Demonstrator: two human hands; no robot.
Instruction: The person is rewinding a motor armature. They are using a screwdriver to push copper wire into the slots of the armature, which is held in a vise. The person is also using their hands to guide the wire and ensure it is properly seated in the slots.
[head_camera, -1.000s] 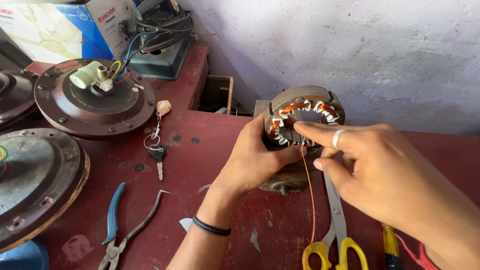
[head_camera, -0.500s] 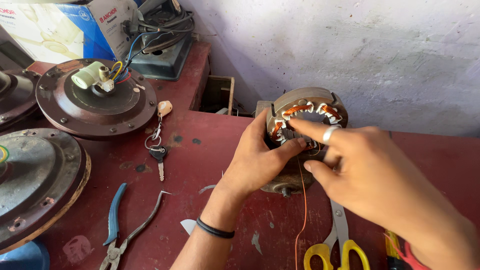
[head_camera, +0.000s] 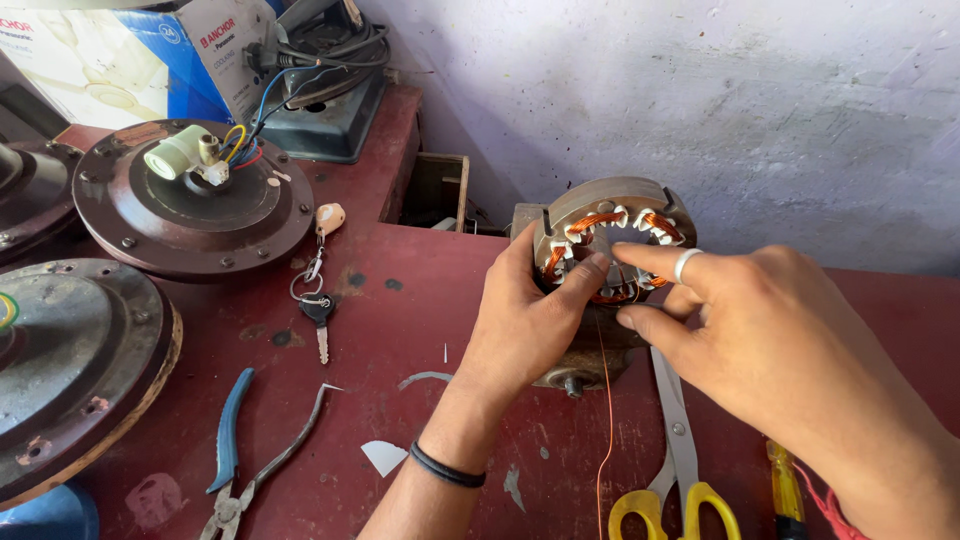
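Note:
A round motor stator (head_camera: 612, 222) with copper windings stands tilted on its edge on the red table (head_camera: 400, 330). My left hand (head_camera: 525, 320) grips its left rim, thumb laid across the core. My right hand (head_camera: 770, 340), a silver ring on the index finger, reaches in from the right with fingertips at the windings. A thin copper wire (head_camera: 604, 420) hangs from the stator down to the table's front. Whether my right fingers pinch the wire is hidden.
Yellow-handled scissors (head_camera: 680, 470) lie under my right hand, a screwdriver (head_camera: 785, 485) beside them. Blue-handled pliers (head_camera: 235, 450) and a key on a ring (head_camera: 320, 315) lie left. Two brown fan motor housings (head_camera: 200, 200) (head_camera: 70, 370), a cardboard box (head_camera: 120, 50) and a wall stand behind.
My right hand has shifted slightly along the windings, and the copper wire now hangs more to the left. My left hand keeps its grip on the stator.

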